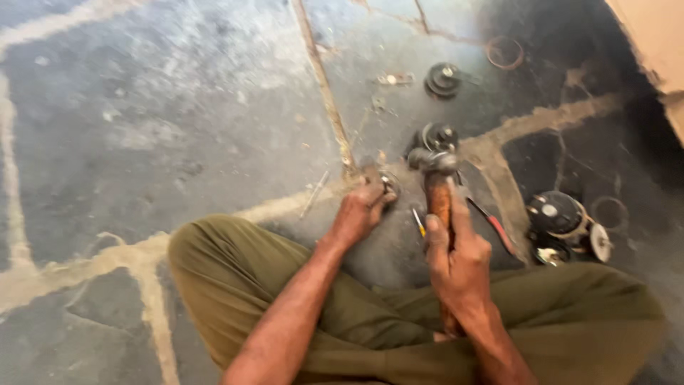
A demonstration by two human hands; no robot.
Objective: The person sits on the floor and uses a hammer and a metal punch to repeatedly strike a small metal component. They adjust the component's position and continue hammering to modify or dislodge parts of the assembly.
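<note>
I sit cross-legged on a stone floor in olive trousers. My right hand (456, 260) grips the wooden handle of a hammer (433, 165), whose metal head hangs raised just above the floor. My left hand (362, 207) presses a small round metal part (390, 187) against the floor, a little to the left of the hammer head. Motion blur softens both the hammer head and that part.
Dark round metal parts lie beyond the hammer (436, 135) and farther back (443, 79). A motor-like black assembly (559, 224) sits at the right, a red-handled tool (495, 227) beside my right hand, a thin ring (504, 52) at the back, a cardboard edge (655, 43) top right.
</note>
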